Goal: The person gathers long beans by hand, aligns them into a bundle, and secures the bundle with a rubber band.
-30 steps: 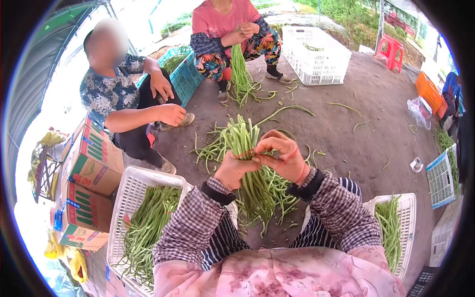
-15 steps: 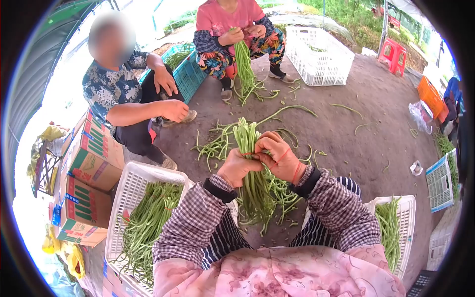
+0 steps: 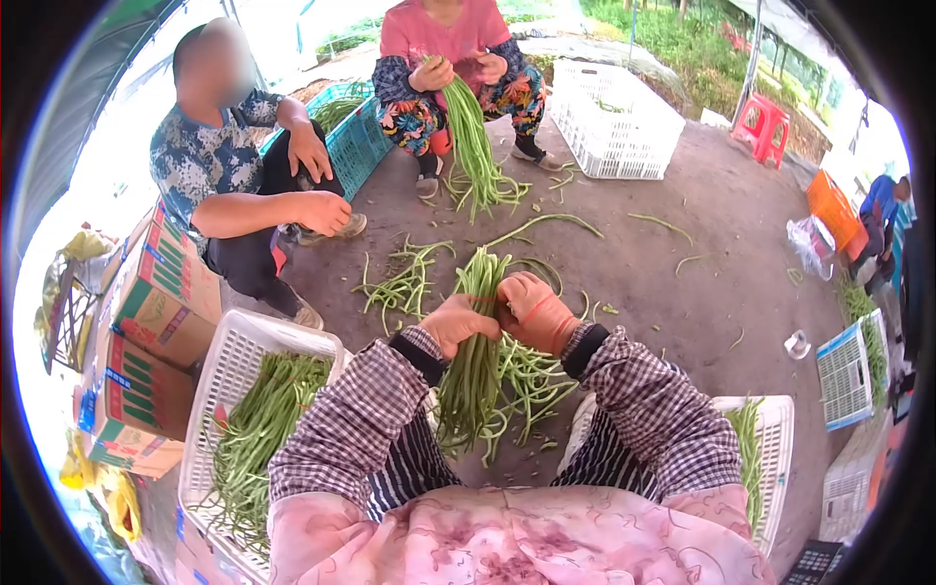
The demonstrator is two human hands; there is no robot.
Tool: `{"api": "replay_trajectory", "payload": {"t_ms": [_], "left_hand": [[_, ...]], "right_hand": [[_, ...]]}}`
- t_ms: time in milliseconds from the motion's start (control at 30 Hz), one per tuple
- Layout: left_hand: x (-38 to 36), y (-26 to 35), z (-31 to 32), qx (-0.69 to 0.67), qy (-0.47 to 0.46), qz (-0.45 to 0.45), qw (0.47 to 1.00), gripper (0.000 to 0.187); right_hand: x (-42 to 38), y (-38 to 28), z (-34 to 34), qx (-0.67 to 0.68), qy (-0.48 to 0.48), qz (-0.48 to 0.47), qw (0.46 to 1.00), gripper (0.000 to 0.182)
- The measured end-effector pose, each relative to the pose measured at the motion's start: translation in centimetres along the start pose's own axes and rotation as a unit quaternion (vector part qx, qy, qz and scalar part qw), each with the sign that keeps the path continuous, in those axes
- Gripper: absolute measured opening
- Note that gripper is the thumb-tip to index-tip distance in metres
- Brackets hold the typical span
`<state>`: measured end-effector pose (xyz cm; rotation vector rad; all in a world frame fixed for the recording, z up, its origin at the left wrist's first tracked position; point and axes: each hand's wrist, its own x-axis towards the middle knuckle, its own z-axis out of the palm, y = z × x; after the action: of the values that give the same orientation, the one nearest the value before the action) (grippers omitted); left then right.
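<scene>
A bundle of long green beans [image 3: 470, 361] stands upright in front of me, its cut ends on top. My left hand [image 3: 458, 326] is closed around the bundle's upper part. Against its right side, my right hand [image 3: 538, 312] has its fingers curled shut, their tips partly hidden by the beans. A thin red rubber band [image 3: 534, 310] runs across my right hand, and its far end is hard to make out. Loose long beans [image 3: 531, 385] lie on the ground behind and beside the bundle.
White crates of beans stand left [image 3: 200, 429] and right [image 3: 778, 448] of my legs. Cardboard boxes [image 3: 146, 390] are stacked at far left. Opposite, one person [image 3: 448, 39] holds beans; another person [image 3: 219, 146] sits at left. A white crate [image 3: 619, 136] and red stool [image 3: 762, 132] stand behind.
The right hand has turned, its fingers now pressed beside the bundle; the red band seen between the hands is now hidden there. The bundle sits slightly lower, and the view has shifted.
</scene>
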<state>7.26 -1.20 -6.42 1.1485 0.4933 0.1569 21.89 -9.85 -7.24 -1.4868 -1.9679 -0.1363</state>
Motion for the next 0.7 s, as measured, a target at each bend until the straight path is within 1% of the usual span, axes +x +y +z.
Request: {"api": "replay_trajectory", "payload": {"t_ms": [33,67,100,133,167,200,267,333,400,467,500,533,600,633,667,700], "left_hand": [[0.1,-0.2,0.0,-0.022,-0.002,-0.026,0.999,0.03],[0.3,-0.3,-0.1,-0.043,-0.004,-0.052,0.998,0.031],[0.5,-0.5,-0.1,-0.057,-0.016,-0.067,0.996,0.034],[0.7,-0.7,0.0,-0.057,-0.015,-0.064,0.996,0.034],[0.9,-0.9,0.1,-0.078,-0.015,-0.084,0.993,0.035],[1.1,-0.9,0.2,-0.098,-0.015,-0.106,0.989,0.036],[1.4,-1.1,0.7,-0.092,-0.003,-0.105,0.99,0.036],[2.0,-1.6,0.7,-0.045,0.045,-0.117,0.991,0.031],[2.4,-1.9,0.9,-0.038,0.057,-0.131,0.989,0.028],[2.6,-1.7,0.7,-0.026,0.077,-0.136,0.987,0.024],[2.6,-1.8,0.7,-0.037,0.062,-0.139,0.988,0.022],[2.6,-1.9,0.7,-0.051,0.046,-0.142,0.988,0.019],[2.4,-1.8,0.6,-0.048,0.05,-0.156,0.985,0.019],[2.5,-1.8,0.5,-0.06,0.037,-0.165,0.984,0.019],[2.6,-1.7,0.3,-0.072,0.025,-0.175,0.982,0.02],[2.6,-1.7,0.1,-0.073,0.026,-0.176,0.981,0.02]], "right_hand": [[0.1,0.1,-0.1,0.015,-0.007,0.011,1.0,0.019],[0.2,0.2,-0.4,0.011,-0.01,0.004,1.0,0.019],[0.2,0.3,-0.7,0.014,-0.022,0.022,0.999,0.019],[0.2,0.3,-1.0,0.016,-0.033,0.043,0.998,0.019],[0.3,0.4,-1.2,0.018,-0.043,0.067,0.997,0.018],[0.4,0.5,-1.2,0.017,-0.043,0.066,0.997,0.018],[0.4,0.7,-1.0,0.029,-0.031,0.101,0.994,0.018],[0.4,1.3,-0.5,0.034,-0.012,0.101,0.994,0.018],[0.3,2.1,0.2,0.039,0.008,0.098,0.994,0.018],[0.5,3.2,0.6,0.013,0.021,0.107,0.994,0.019],[0.7,3.5,0.6,0.022,0.023,0.134,0.99,0.016],[0.9,3.7,0.8,0.024,0.024,0.132,0.991,0.016],[0.9,4.0,1.0,0.077,0.029,0.199,0.977,0.015],[0.9,4.2,1.3,0.086,0.069,0.194,0.975,0.014],[0.9,4.5,1.5,0.088,0.069,0.195,0.974,0.014],[1.0,4.5,1.4,0.102,0.067,0.216,0.969,0.013]]}}
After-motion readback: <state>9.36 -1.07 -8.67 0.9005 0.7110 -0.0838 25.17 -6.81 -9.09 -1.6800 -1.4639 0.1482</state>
